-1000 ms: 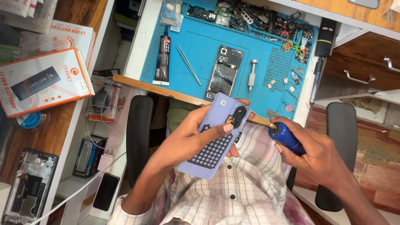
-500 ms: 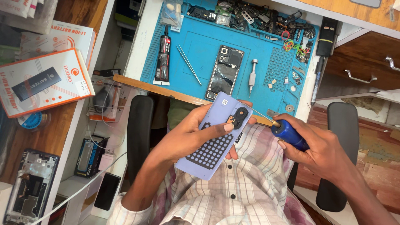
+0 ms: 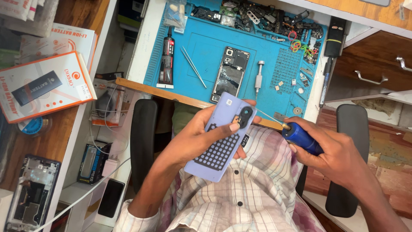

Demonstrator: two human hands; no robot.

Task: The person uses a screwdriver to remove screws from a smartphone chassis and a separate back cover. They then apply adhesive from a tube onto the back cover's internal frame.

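My left hand (image 3: 195, 139) holds a pale purple phone back cover (image 3: 221, 137), inner side up, with a black perforated pad and a round camera cut-out; my thumb presses near that cut-out. My right hand (image 3: 339, 152) grips a blue-handled screwdriver (image 3: 300, 137), its thin metal tip pointing left and almost touching the cover's upper right edge. Both hands hover over my lap in a checked shirt, just in front of the bench edge.
On the blue work mat (image 3: 206, 51) lie an opened phone (image 3: 231, 73), a black glue tube (image 3: 166, 56), tweezers (image 3: 194, 66), a silver driver (image 3: 258, 77) and several small parts. Orange-and-white boxes (image 3: 43, 86) lie on the left shelf; chair armrests (image 3: 143, 141) flank me.
My right hand and the screwdriver have shifted slightly right and down, its tip staying by the cover's edge. The left hand holds the cover in nearly the same place.
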